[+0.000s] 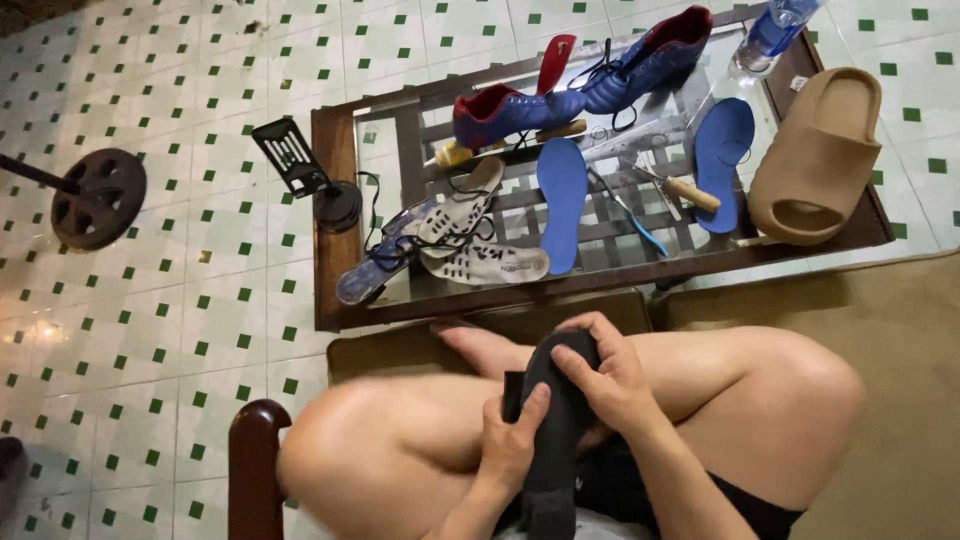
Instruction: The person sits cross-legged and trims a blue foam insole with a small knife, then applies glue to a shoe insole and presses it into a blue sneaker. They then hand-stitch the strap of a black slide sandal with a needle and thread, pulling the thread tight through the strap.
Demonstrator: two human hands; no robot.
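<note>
Bottom centre: both hands on a dark insole (556,420), held upright over the crossed bare legs. Left hand (512,442) wraps its lower-left edge, fingers closed round it, thumb up along the face. Right hand (610,375) grips the top from the right, fingers curled over the rounded end. A dark wooden chair arm (254,462) sits at lower left. Above the knees, mid-frame: glass-topped worktop (340,250) with wooden frame. On its near-left part, two pale perforated insoles (470,235) overlapping, touching a clear studded sole (372,268). Centre: blue insole (563,200); second blue insole (724,160) towards the right, with a wooden-handled tool (680,187) between them. Right end: tan slide sandal (818,155) (overhanging the edge). Far side: two blue-and-red football boots (580,90), laces loose. Top right: plastic water bottle (770,35). Left of the worktop, a black stand (305,170) on green-dotted tile floor (180,300); a weight plate (98,197) at upper left.
</note>
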